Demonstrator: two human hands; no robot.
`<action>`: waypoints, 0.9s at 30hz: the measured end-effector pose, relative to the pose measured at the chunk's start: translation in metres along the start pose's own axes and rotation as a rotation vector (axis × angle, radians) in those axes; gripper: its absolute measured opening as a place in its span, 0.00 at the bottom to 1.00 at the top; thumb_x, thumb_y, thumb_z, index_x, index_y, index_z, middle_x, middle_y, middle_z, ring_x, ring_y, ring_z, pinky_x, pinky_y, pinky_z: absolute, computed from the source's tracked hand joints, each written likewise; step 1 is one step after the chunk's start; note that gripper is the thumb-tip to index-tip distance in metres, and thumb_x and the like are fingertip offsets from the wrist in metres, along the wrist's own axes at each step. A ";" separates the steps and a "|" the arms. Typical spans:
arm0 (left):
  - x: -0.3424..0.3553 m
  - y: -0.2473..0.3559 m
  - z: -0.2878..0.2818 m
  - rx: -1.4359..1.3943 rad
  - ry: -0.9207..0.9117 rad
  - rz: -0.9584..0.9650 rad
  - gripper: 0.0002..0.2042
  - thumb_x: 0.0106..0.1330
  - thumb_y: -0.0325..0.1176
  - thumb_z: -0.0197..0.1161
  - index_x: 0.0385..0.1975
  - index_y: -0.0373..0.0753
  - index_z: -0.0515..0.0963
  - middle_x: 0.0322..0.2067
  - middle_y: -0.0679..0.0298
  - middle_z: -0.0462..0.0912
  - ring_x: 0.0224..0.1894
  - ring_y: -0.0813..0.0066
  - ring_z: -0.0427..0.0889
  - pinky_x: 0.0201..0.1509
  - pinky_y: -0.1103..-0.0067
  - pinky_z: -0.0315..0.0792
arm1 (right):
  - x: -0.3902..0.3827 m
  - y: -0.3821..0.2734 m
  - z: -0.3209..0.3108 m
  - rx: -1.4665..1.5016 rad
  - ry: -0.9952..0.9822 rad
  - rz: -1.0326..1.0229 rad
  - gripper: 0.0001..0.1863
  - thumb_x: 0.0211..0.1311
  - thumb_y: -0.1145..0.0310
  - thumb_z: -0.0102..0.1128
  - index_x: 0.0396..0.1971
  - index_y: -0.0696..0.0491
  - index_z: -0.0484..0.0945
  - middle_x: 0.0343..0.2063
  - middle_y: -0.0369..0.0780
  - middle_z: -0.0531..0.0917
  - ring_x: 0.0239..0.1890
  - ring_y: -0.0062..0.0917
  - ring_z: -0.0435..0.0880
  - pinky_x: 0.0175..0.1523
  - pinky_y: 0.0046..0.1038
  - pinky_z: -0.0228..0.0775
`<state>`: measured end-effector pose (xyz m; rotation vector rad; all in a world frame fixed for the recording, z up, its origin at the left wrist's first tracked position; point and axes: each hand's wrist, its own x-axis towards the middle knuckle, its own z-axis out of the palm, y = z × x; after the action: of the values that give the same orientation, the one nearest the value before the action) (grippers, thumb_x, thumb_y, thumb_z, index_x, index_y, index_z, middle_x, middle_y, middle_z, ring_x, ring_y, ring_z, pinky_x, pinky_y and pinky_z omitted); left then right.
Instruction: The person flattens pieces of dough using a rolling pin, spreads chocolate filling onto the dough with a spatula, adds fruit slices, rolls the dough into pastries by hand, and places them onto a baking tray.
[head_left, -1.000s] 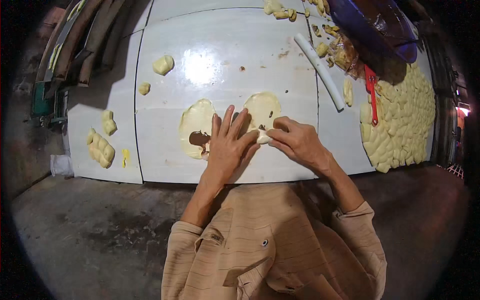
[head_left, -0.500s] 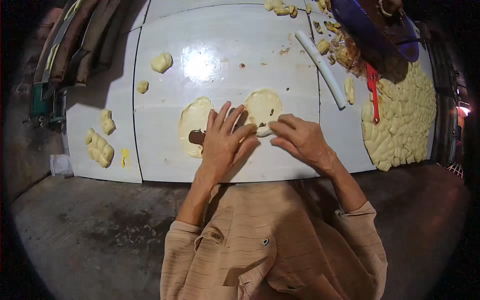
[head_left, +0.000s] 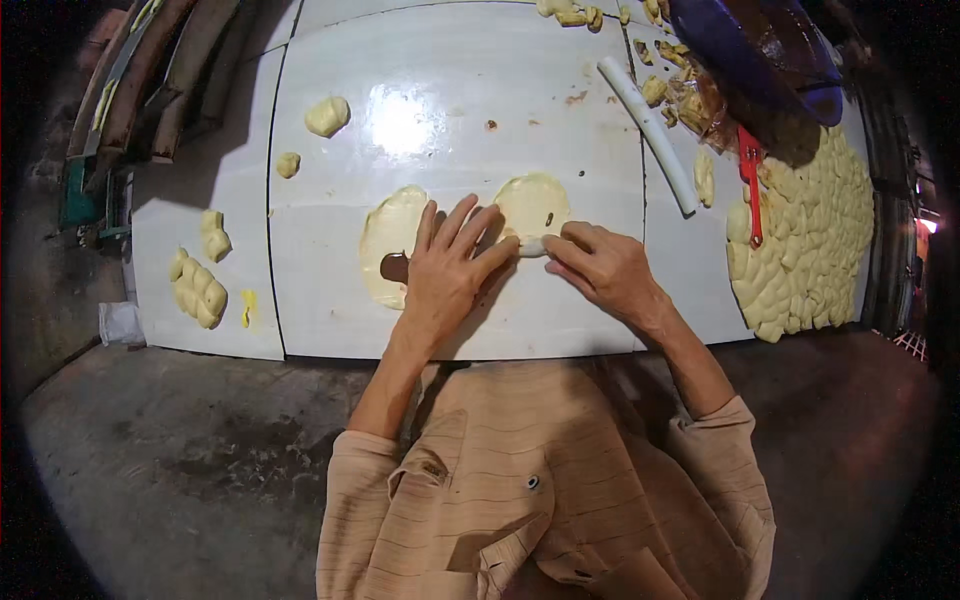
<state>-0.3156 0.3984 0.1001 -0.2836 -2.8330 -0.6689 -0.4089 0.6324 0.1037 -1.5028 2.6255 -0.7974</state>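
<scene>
Counter (head_left: 330,230): white, dark seam lines (head_left: 269,190).
Left dough round (head_left: 390,228): pale cream, dark-brown patch (head_left: 394,267).
Right dough round (head_left: 530,202): pale cream, dark-brown fleck (head_left: 549,219).
Rod (head_left: 650,138), far right: white.
Slim tool (head_left: 752,185), right: red.
Basin (head_left: 712,40), far right: blue-violet.
Massed dough pieces (head_left: 800,235), right: pale yellow.
Shirt (head_left: 540,450), near: tan, thin dark lines.
Floor (head_left: 210,460), near left: dark-blotched grey.

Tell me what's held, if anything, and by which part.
The right dough round, by its rolled near edge: left hand at the left end, right hand at the right. Whether either pinches it cannot be told.

Glossy smooth tabletop (head_left: 470,80), smooth dough rounds (head_left: 528,203), matt cloth shirt (head_left: 420,530)
</scene>
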 end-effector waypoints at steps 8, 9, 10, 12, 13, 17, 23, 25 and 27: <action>-0.004 -0.008 0.003 0.083 0.093 -0.056 0.10 0.58 0.33 0.73 0.41 0.49 0.86 0.56 0.56 0.80 0.64 0.51 0.74 0.69 0.48 0.64 | 0.004 0.004 -0.005 -0.106 0.046 -0.067 0.12 0.61 0.63 0.70 0.43 0.50 0.86 0.35 0.37 0.84 0.29 0.25 0.83 0.31 0.28 0.76; -0.003 -0.007 0.004 0.083 0.092 -0.057 0.10 0.58 0.33 0.73 0.41 0.49 0.86 0.56 0.56 0.80 0.64 0.51 0.74 0.69 0.48 0.64 | 0.003 0.006 -0.001 -0.104 0.044 -0.067 0.12 0.61 0.63 0.70 0.43 0.50 0.86 0.35 0.37 0.84 0.29 0.25 0.83 0.31 0.28 0.76; -0.003 -0.005 0.005 0.098 0.086 -0.076 0.12 0.58 0.33 0.73 0.41 0.49 0.86 0.56 0.56 0.80 0.64 0.51 0.75 0.69 0.48 0.64 | 0.004 0.009 0.004 -0.132 0.068 -0.029 0.13 0.61 0.62 0.70 0.44 0.50 0.86 0.36 0.37 0.84 0.29 0.25 0.83 0.31 0.28 0.76; 0.000 -0.005 0.004 0.113 0.082 -0.088 0.13 0.57 0.33 0.74 0.42 0.49 0.86 0.56 0.55 0.81 0.64 0.51 0.76 0.69 0.48 0.64 | 0.006 0.014 0.005 -0.163 0.050 0.041 0.17 0.60 0.59 0.71 0.47 0.49 0.85 0.39 0.37 0.84 0.30 0.26 0.83 0.33 0.29 0.77; 0.000 -0.004 0.001 0.093 0.096 -0.093 0.14 0.58 0.34 0.72 0.45 0.50 0.85 0.56 0.56 0.80 0.63 0.52 0.76 0.69 0.49 0.63 | 0.008 0.014 0.003 -0.164 0.052 0.042 0.17 0.60 0.59 0.71 0.47 0.49 0.85 0.39 0.37 0.84 0.30 0.26 0.83 0.33 0.29 0.77; 0.002 -0.002 0.000 0.062 0.066 -0.046 0.20 0.62 0.41 0.70 0.55 0.50 0.82 0.59 0.59 0.78 0.65 0.56 0.73 0.71 0.49 0.60 | 0.004 0.009 -0.004 -0.069 -0.020 -0.012 0.22 0.59 0.54 0.70 0.51 0.49 0.84 0.44 0.39 0.84 0.38 0.31 0.84 0.41 0.31 0.77; 0.037 -0.006 0.006 0.234 -0.197 0.075 0.44 0.63 0.69 0.55 0.70 0.40 0.66 0.71 0.60 0.66 0.76 0.56 0.57 0.76 0.41 0.46 | 0.030 0.015 -0.001 -0.151 -0.014 -0.018 0.40 0.60 0.40 0.61 0.66 0.51 0.71 0.65 0.45 0.74 0.68 0.40 0.69 0.71 0.49 0.57; 0.042 -0.012 0.011 0.263 -0.265 0.085 0.50 0.59 0.75 0.51 0.72 0.39 0.63 0.72 0.60 0.65 0.76 0.56 0.56 0.75 0.38 0.44 | 0.030 0.023 0.009 -0.223 -0.143 0.027 0.44 0.63 0.37 0.56 0.69 0.56 0.67 0.72 0.44 0.66 0.75 0.39 0.60 0.76 0.53 0.45; 0.042 -0.017 0.010 0.253 -0.250 0.034 0.51 0.58 0.76 0.51 0.73 0.40 0.62 0.73 0.57 0.63 0.77 0.55 0.55 0.74 0.37 0.43 | 0.028 0.027 0.005 -0.228 -0.169 0.032 0.44 0.63 0.36 0.55 0.69 0.55 0.66 0.72 0.44 0.65 0.76 0.38 0.58 0.77 0.53 0.41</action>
<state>-0.3616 0.3939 0.0946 -0.3937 -3.0983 -0.2778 -0.4446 0.6188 0.0941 -1.4966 2.6778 -0.3593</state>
